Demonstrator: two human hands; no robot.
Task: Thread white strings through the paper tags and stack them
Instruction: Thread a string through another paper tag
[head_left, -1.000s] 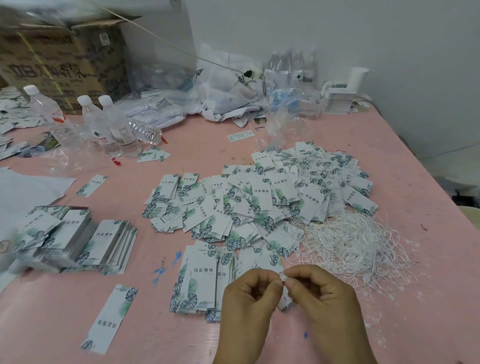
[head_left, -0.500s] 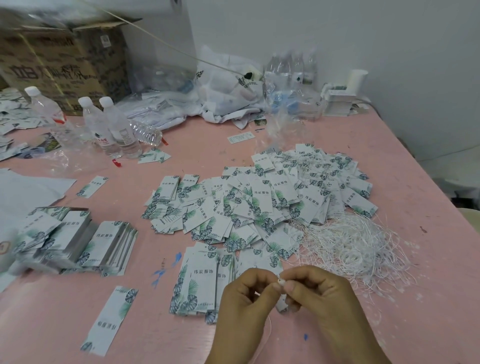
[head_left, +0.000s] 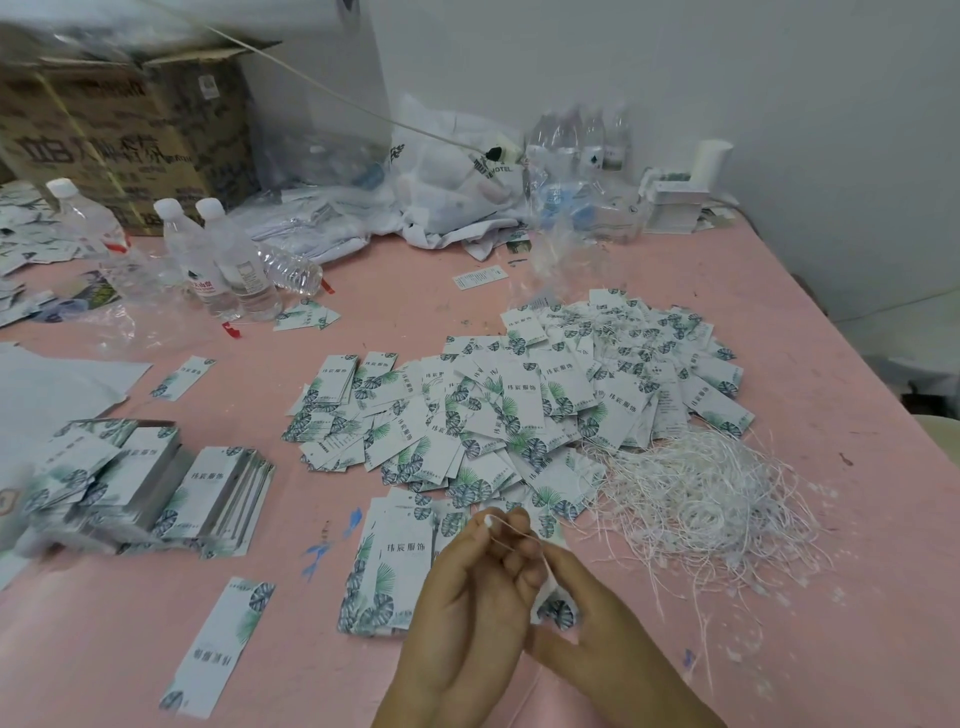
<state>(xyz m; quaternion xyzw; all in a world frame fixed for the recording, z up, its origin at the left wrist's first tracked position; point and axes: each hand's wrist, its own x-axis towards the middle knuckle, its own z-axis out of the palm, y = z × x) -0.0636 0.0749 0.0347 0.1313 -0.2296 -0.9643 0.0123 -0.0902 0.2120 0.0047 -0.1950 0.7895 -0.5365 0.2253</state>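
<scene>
My left hand (head_left: 467, 597) pinches the end of a thin white string (head_left: 511, 532) at its fingertips. The string runs down to a leaf-printed paper tag (head_left: 557, 608), which my right hand (head_left: 597, 634) holds just below and to the right. Both hands hover over the near table edge. A loose heap of tags (head_left: 519, 410) fills the table's middle. A tangle of white strings (head_left: 696, 499) lies to its right. A small fanned row of tags (head_left: 395, 561) lies right beside my left hand.
Neat tag stacks (head_left: 156, 488) stand at the left, and a single long tag (head_left: 218, 649) lies near the front. Water bottles (head_left: 218, 260), a cardboard box (head_left: 119, 130) and plastic bags (head_left: 452, 176) line the back of the pink table (head_left: 831, 597). The table's right edge is close.
My left hand has risen and drawn the string upward out from the tag. My right hand has dropped lower with the tag; before, both pinched together at one point.
</scene>
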